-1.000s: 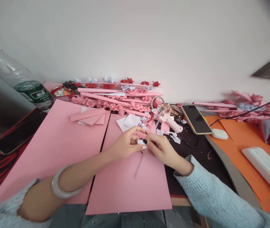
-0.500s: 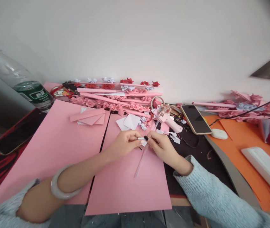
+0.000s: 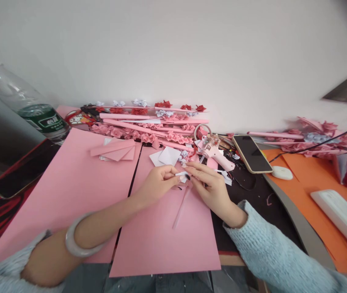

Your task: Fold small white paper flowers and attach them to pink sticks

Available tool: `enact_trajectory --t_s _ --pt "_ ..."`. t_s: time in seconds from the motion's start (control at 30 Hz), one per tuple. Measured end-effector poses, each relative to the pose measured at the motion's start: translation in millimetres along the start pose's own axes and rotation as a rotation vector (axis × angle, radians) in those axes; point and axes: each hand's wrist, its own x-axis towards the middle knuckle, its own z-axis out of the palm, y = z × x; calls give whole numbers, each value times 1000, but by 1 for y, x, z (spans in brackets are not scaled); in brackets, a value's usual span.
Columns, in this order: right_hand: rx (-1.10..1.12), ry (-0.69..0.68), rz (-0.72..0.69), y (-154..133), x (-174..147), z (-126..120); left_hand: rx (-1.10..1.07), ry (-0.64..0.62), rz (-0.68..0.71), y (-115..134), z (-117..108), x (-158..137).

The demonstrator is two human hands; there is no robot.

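Note:
Between my hands is a small folded piece of white paper [image 3: 182,176]. My left hand [image 3: 161,182] pinches it between thumb and fingers. My right hand [image 3: 208,184] touches its right edge with the thumb, the other fingers stretched out above it. Both hands hover over a pink paper sheet [image 3: 164,240]. A thin translucent stick [image 3: 179,211] lies below them, its upper part hidden by my right hand. Just behind are white paper squares [image 3: 168,156] and small white paper flowers [image 3: 184,154]. A pink glue gun [image 3: 218,156] lies beyond my right hand.
Folded pink papers [image 3: 115,149] lie on the left pink sheet [image 3: 91,195]. Paper-flower stems [image 3: 143,126] are piled along the wall. A phone [image 3: 252,154], a white earphone case [image 3: 282,172] and a power strip [image 3: 340,215] are at right. A bottle [image 3: 43,118] stands at left.
My right hand's fingers have opened out and stretched forward over the white paper, after pinching it. My left hand keeps its hold in nearly the same place.

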Motion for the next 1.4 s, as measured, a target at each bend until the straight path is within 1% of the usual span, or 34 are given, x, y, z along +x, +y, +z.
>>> enact_trajectory --t_s 0.1,0.2,0.3,0.37,0.47,0.53,0.63,0.73,0.87,1.03,1.17,1.27,1.4 --pt "-71 6 -50 2 -2 0 -35 -10 -24 1 1 0" --pt "-113 5 -69 4 -3 0 -57 -14 -48 3 2 0" --pt "-58 12 -41 3 -2 0 -67 -25 -61 3 2 0" --pt "69 3 40 2 -1 0 -68 -34 -59 2 2 0" --pt "324 -24 223 0 2 2 -55 -41 -34 0 1 -1" --pt "457 -28 318 0 3 2 -42 -42 -15 0 1 -1" --pt "562 -17 405 1 3 3 -31 -48 0 -1 1 -1" --pt "595 -2 444 1 3 4 -31 -51 3 -1 1 -2" --pt "532 21 406 -2 3 3 -54 -51 -8 -1 1 -2" --pt "368 30 255 -4 4 1 -83 -43 -27 2 2 -2" --pt "218 -29 123 -1 3 -1 -107 -43 -36 4 1 -1" --pt "142 -81 60 -1 3 -4 -133 -33 -45 4 -1 -1" --pt "85 -103 -5 -2 5 -6 -182 -36 -53 2 -2 -1"
